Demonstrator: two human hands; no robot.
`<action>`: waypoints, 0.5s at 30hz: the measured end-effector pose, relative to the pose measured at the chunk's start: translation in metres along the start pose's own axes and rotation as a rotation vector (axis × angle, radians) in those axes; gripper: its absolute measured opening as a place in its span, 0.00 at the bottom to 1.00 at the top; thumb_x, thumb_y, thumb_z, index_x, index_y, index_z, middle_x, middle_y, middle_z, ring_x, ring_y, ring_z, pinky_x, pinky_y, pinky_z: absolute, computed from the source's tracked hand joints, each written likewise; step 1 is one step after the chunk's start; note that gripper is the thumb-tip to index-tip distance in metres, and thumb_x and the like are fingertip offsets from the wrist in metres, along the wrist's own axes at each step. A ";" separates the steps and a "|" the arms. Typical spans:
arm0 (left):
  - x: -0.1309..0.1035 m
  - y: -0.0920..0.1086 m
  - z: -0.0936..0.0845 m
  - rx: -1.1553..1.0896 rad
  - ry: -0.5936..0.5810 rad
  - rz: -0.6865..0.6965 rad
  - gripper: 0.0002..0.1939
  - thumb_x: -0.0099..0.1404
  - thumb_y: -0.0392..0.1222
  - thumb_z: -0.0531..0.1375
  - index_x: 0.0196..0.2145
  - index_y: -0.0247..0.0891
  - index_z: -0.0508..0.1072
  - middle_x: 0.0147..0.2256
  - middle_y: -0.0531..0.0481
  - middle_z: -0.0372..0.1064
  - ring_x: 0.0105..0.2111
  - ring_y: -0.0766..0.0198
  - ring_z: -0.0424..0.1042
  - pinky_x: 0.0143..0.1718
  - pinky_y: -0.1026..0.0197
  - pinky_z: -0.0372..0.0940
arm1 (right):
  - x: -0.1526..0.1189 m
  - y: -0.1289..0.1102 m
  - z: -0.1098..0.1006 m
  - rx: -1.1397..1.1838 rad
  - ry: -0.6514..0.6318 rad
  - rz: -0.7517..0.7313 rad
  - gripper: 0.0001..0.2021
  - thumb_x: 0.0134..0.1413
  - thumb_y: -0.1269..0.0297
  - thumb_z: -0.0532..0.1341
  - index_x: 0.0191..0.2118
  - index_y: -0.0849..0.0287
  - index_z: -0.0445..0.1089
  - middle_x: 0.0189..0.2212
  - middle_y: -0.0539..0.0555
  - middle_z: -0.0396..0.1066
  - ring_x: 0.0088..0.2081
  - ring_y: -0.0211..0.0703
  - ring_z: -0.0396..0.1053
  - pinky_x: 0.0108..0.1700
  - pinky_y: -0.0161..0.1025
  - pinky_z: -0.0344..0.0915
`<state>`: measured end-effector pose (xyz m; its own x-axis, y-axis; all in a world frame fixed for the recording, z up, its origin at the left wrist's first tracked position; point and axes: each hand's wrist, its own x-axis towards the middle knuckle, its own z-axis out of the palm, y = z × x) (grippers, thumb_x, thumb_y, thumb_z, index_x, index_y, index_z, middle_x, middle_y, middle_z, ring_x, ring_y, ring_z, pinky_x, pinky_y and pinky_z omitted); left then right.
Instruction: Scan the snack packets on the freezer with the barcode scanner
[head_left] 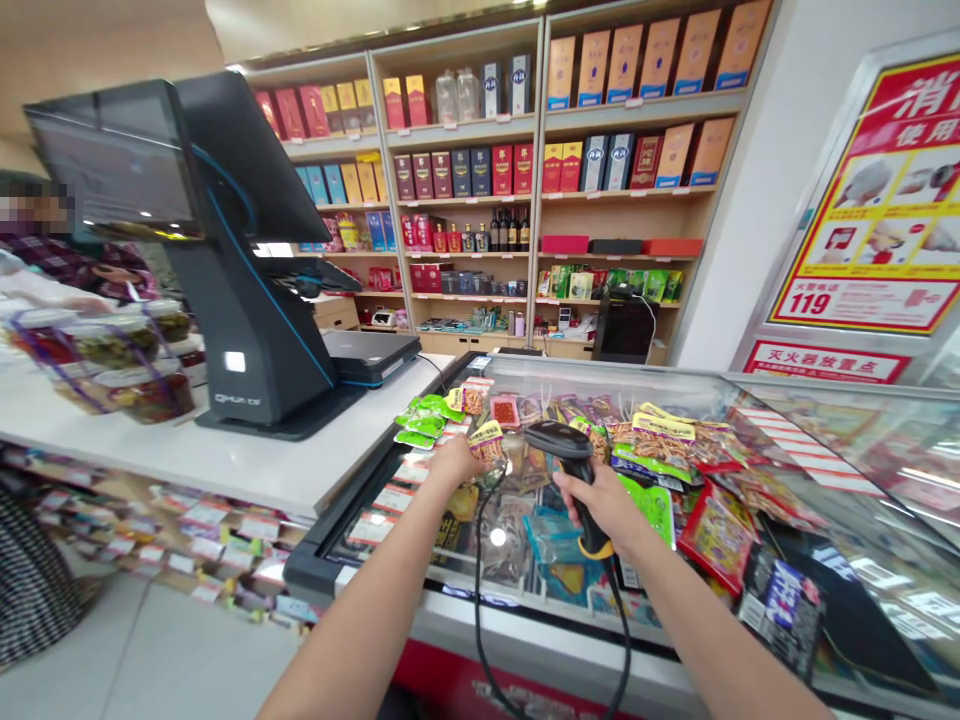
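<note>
My right hand (600,500) is wrapped round the handle of a black barcode scanner (559,440), whose head points left. The scanner's cord hangs from the handle and loops in front of the freezer. My left hand (456,460) is closed on a yellow-topped snack packet (487,443) above the glass top, left of the scanner. Beyond it lie green snack packets (424,422) and a small red packet (505,411). To the right of the scanner is a pile of yellow-labelled packets (664,428), with a red packet (718,535) and a black packet (781,608) nearer me.
A glass-topped freezer (465,600) spans the front. On the white counter (255,470) at left stand a two-screen register (255,290) and lidded tubs (120,345). Shelves of boxed bottles (471,172) line the back. A person (67,250) is at the far left.
</note>
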<state>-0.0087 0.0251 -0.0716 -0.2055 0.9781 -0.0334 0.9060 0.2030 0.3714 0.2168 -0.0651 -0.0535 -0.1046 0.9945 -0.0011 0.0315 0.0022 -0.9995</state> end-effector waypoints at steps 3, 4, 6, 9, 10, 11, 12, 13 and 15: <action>0.010 0.004 0.004 -0.384 0.071 0.070 0.21 0.44 0.38 0.69 0.39 0.35 0.74 0.38 0.42 0.77 0.40 0.52 0.75 0.40 0.58 0.66 | 0.002 -0.007 0.000 -0.013 -0.004 0.000 0.15 0.38 0.53 0.66 0.28 0.56 0.62 0.12 0.41 0.61 0.13 0.33 0.58 0.17 0.32 0.58; 0.014 0.005 0.006 -0.559 0.093 0.080 0.18 0.45 0.37 0.68 0.37 0.35 0.74 0.36 0.44 0.77 0.38 0.53 0.76 0.39 0.58 0.67 | 0.004 -0.009 0.001 -0.013 -0.007 -0.009 0.15 0.38 0.54 0.66 0.27 0.56 0.62 0.12 0.41 0.61 0.13 0.33 0.58 0.17 0.32 0.58; 0.021 0.008 0.008 -0.911 0.132 0.084 0.16 0.44 0.35 0.68 0.34 0.35 0.74 0.34 0.45 0.77 0.35 0.55 0.76 0.37 0.58 0.68 | 0.010 -0.015 0.002 -0.002 -0.015 -0.040 0.15 0.38 0.54 0.66 0.27 0.56 0.62 0.13 0.41 0.62 0.13 0.32 0.58 0.17 0.32 0.58; 0.031 0.011 0.010 -1.270 0.185 0.102 0.19 0.39 0.35 0.69 0.33 0.34 0.75 0.33 0.45 0.77 0.35 0.57 0.76 0.39 0.56 0.69 | 0.019 -0.019 0.006 0.004 -0.020 -0.075 0.16 0.38 0.55 0.67 0.26 0.56 0.61 0.13 0.41 0.62 0.13 0.32 0.58 0.16 0.32 0.58; 0.034 0.010 0.011 -1.336 0.196 0.112 0.21 0.37 0.36 0.70 0.33 0.33 0.75 0.34 0.45 0.77 0.35 0.57 0.76 0.40 0.56 0.70 | 0.021 -0.018 0.007 -0.006 -0.020 -0.077 0.15 0.38 0.55 0.67 0.26 0.56 0.60 0.13 0.41 0.62 0.13 0.32 0.58 0.16 0.32 0.58; 0.037 0.009 0.013 -1.382 0.202 0.114 0.23 0.35 0.37 0.71 0.33 0.33 0.76 0.33 0.45 0.77 0.35 0.56 0.76 0.41 0.55 0.70 | 0.023 -0.016 0.008 -0.022 -0.020 -0.081 0.15 0.39 0.55 0.66 0.26 0.56 0.61 0.13 0.41 0.62 0.13 0.32 0.58 0.16 0.32 0.58; 0.040 0.008 0.016 -1.414 0.206 0.106 0.24 0.33 0.39 0.72 0.32 0.32 0.76 0.33 0.44 0.77 0.36 0.56 0.76 0.42 0.54 0.70 | 0.025 -0.013 0.008 -0.040 -0.021 -0.087 0.15 0.39 0.55 0.66 0.27 0.56 0.61 0.12 0.41 0.62 0.13 0.32 0.58 0.16 0.32 0.58; 0.042 0.006 0.019 -1.439 0.208 0.094 0.25 0.32 0.41 0.73 0.31 0.32 0.76 0.32 0.44 0.77 0.36 0.55 0.76 0.42 0.53 0.70 | 0.026 -0.009 0.009 -0.056 -0.024 -0.094 0.14 0.40 0.56 0.66 0.28 0.56 0.61 0.12 0.41 0.62 0.13 0.33 0.59 0.16 0.32 0.58; 0.046 0.002 0.026 -1.481 0.219 0.055 0.26 0.30 0.44 0.74 0.29 0.31 0.76 0.30 0.43 0.77 0.35 0.54 0.76 0.42 0.52 0.70 | 0.027 0.001 0.009 -0.078 -0.030 -0.103 0.14 0.42 0.56 0.66 0.29 0.56 0.61 0.12 0.42 0.63 0.13 0.34 0.60 0.16 0.33 0.59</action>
<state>-0.0064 0.0718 -0.0968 -0.3560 0.9294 0.0975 -0.2444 -0.1933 0.9502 0.2052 -0.0388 -0.0547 -0.1406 0.9851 0.0991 0.0963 0.1132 -0.9889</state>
